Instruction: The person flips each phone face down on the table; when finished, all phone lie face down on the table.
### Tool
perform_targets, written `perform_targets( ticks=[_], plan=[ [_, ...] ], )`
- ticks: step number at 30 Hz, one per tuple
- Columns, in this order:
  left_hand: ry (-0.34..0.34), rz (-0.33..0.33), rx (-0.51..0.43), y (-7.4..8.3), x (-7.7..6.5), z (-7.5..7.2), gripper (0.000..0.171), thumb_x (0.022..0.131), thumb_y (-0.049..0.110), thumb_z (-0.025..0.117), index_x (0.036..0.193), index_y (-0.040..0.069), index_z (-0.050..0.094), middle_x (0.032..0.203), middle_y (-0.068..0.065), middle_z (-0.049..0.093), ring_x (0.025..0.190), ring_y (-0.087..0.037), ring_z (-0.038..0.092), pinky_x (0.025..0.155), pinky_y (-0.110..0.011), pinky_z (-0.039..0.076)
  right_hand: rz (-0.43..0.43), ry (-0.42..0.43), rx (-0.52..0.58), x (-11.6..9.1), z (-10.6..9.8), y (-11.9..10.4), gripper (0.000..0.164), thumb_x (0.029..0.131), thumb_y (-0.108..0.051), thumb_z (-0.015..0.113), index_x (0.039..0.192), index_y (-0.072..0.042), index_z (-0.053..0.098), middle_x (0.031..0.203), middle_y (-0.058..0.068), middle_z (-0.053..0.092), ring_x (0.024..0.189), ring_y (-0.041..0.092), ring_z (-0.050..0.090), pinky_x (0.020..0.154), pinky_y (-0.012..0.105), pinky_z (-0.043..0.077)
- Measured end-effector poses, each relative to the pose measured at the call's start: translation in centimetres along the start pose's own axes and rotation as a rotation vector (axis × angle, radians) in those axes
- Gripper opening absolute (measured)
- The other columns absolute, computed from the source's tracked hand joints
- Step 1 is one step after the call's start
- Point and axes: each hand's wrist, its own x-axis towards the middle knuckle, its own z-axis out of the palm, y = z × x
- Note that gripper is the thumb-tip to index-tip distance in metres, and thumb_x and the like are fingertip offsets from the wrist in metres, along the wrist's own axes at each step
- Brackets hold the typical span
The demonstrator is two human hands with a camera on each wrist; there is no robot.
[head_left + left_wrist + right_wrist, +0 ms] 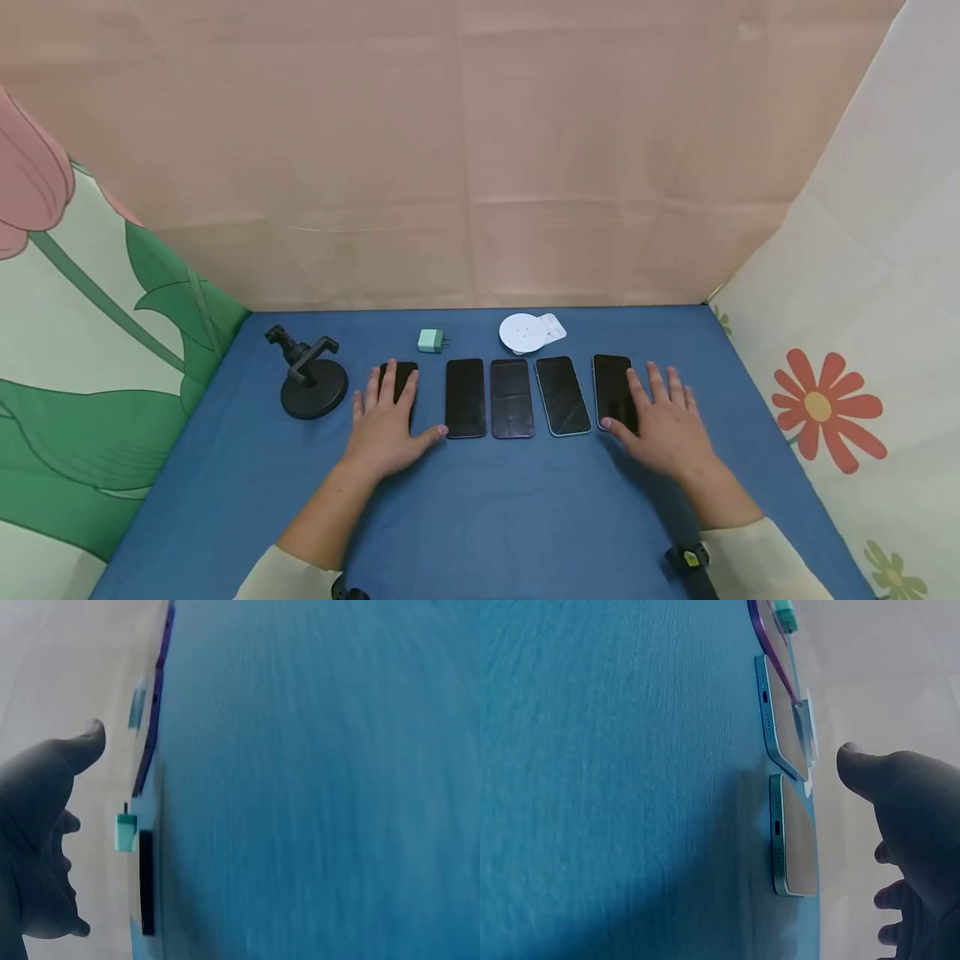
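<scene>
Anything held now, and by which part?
Nothing is held: left hand is spread over the leftmost phone, right hand partly over the rightmost phone, neither gripping.

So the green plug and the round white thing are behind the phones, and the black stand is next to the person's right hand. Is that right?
Not quite: the black stand is next to the left hand, not the right hand; the head view shows it. The green plug and the round white thing are behind the phones, as you said.

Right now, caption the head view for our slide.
Left hand and right hand at either end of five dark-screened rectangular phones on blue cloth.
</scene>
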Motion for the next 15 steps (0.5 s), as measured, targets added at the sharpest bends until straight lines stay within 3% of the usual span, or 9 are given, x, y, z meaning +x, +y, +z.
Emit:
perform_targets(
  ticks=[8,15],
  plan=[
    [0.006,0.084,-0.062,2.8,0.3,0.6,0.099,0.088,0.068,0.070,0.164,0.018,0.033,0.173,-0.015,0.011,0.158,-0.042,0.006,0.122,-0.069,0.011,-0.001,0.022,0.013,0.1,0.7,-0.3,0.096,0.094,-0.059,0.067,0.161,0.000,0.031,0.162,0.033,0.027,0.146,0.058,0.026,0.111,0.074,0.031],
    [-0.029,0.115,-0.090,5.4,0.9,1.2,0.095,0.089,0.070,0.066,0.164,0.022,0.033,0.173,-0.011,0.016,0.157,-0.040,0.013,0.122,-0.067,0.017,0.024,-0.019,0.024,0.1,0.6,-0.5,0.095,0.096,-0.057,0.066,0.161,0.001,0.029,0.161,0.033,0.030,0.145,0.057,0.030,0.109,0.073,0.036]
  ],
)
